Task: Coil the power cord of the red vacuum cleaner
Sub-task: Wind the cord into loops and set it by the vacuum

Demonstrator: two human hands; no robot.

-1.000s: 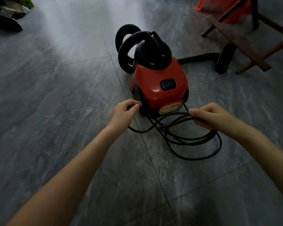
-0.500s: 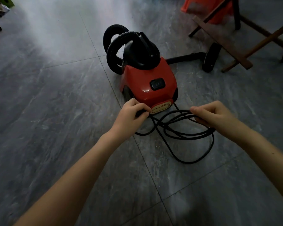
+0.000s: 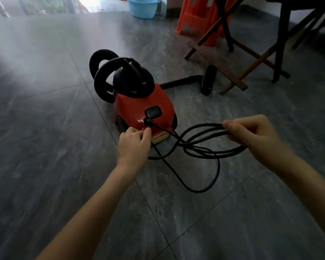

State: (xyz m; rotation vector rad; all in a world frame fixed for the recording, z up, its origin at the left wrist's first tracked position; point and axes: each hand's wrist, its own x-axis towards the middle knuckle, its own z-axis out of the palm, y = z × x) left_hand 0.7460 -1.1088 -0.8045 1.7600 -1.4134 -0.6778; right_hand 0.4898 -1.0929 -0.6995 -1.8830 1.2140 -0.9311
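Note:
The red vacuum cleaner (image 3: 144,107) stands on the grey tiled floor, its black ribbed hose (image 3: 101,72) looped behind it. Its black power cord (image 3: 201,152) lies in several loose loops in front of it. My right hand (image 3: 251,132) is closed on a bundle of these loops and holds them above the floor. At the vacuum's front lower edge, my left hand (image 3: 134,143) pinches a strand of the cord. The black plug (image 3: 148,122) sticks up just above my left fingers. One long loop trails on the floor toward me.
The vacuum's black wand and floor nozzle (image 3: 207,80) lie behind it to the right. A folding wooden frame (image 3: 233,59), dark table legs (image 3: 278,44) and an orange plastic stool (image 3: 197,15) stand at the back right. A blue basin (image 3: 143,6) sits at the far wall.
My right hand has lifted the cord loops off the floor and pulled them to the right. The plug end now shows above my left hand. The camera has tilted up.

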